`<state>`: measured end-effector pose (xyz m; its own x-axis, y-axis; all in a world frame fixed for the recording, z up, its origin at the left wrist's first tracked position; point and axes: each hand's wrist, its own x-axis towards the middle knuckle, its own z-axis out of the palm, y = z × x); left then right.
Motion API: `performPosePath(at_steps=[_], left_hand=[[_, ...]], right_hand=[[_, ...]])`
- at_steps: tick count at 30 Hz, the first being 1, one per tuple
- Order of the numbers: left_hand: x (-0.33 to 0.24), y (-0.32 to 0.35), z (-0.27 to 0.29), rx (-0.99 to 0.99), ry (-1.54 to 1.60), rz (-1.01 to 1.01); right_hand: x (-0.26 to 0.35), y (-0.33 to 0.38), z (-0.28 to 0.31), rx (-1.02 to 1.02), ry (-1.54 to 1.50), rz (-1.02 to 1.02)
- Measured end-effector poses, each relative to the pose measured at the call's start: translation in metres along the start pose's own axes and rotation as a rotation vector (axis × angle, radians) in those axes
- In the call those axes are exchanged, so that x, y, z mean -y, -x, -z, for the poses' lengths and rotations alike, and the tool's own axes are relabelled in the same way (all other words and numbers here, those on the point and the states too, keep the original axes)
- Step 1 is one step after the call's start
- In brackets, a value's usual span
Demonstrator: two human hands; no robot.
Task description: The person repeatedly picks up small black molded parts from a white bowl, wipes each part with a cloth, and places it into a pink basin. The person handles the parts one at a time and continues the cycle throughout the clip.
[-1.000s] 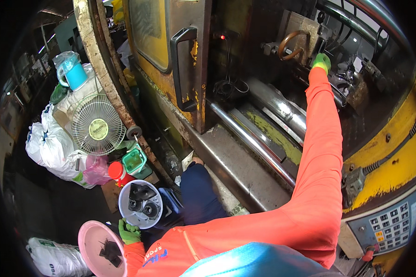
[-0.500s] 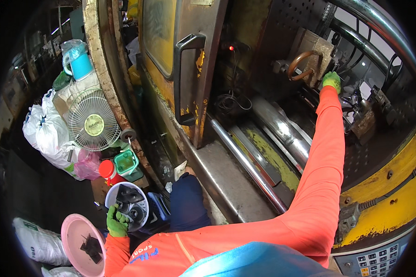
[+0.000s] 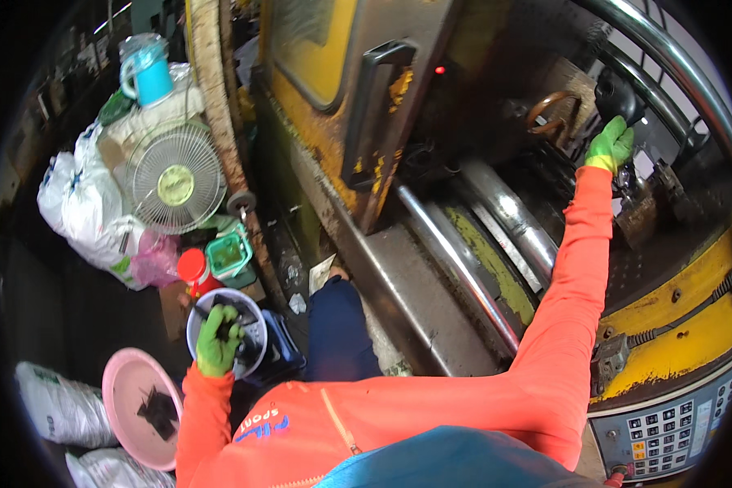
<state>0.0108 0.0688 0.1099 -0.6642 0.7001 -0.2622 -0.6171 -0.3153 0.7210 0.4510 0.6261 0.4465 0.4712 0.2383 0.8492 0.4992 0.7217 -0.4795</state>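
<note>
My right hand [image 3: 610, 146], in a green glove, reaches far into the machine on the right. Its fingers are bent against a rounded black moulded part [image 3: 618, 98], beside a curved copper-brown pipe [image 3: 555, 112]. My left hand [image 3: 220, 337], also gloved in green, is over a pale bucket [image 3: 262, 346]. The fingers are curled round something dark and small that I cannot make out. Dark parts in the bucket are mostly hidden behind this hand. A pink basin [image 3: 122, 390] with a black piece [image 3: 159, 413] in it stands left of my left forearm.
A yellow machine door [image 3: 366, 122] with a black handle stands ahead. Steel bars [image 3: 455, 268] slant across the machine bed. At left are a fan [image 3: 176, 185], a blue jug [image 3: 148, 75], white bags [image 3: 89, 211], a red-lidded container [image 3: 193, 267] and a green tub [image 3: 229, 254]. A keypad panel [image 3: 667, 431] is at lower right.
The black part has come into view at my right hand, which has turned and shifted slightly. My left hand has moved up and right over the bucket. The whole view has shifted.
</note>
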Motion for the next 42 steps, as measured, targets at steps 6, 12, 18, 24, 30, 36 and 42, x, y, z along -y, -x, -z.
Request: performPosePath(at_steps=[6, 12, 18, 24, 30, 36, 42], left_hand=[[-0.026, 0.01, -0.108, 0.508, -0.046, 0.021], [-0.057, 0.026, -0.138, 0.404, 0.015, -0.117], [-0.055, 0.036, -0.019, -0.017, -0.049, -0.395], [-0.019, 0.101, 0.219, -0.823, -0.505, -0.381], [0.001, 0.191, 0.407, -1.591, -0.818, 0.163], [-0.012, 0.205, 0.493, -1.793, -0.705, 0.378], [-0.015, 0.174, 0.447, -1.594, -0.249, -0.046]], right_hand=[[0.226, 0.124, 0.028, 0.504, -0.216, 1.213], [0.353, 0.288, 0.041, 0.737, -0.42, 1.564], [0.383, 0.347, 0.016, 1.018, -0.622, 1.269], [0.296, 0.308, -0.057, 0.311, -0.278, 0.567], [0.223, 0.33, -0.089, 1.149, -0.777, -0.829], [0.23, 0.335, -0.081, 1.107, -0.573, -0.416], [0.249, 0.34, -0.052, 0.966, -0.74, -0.621]])
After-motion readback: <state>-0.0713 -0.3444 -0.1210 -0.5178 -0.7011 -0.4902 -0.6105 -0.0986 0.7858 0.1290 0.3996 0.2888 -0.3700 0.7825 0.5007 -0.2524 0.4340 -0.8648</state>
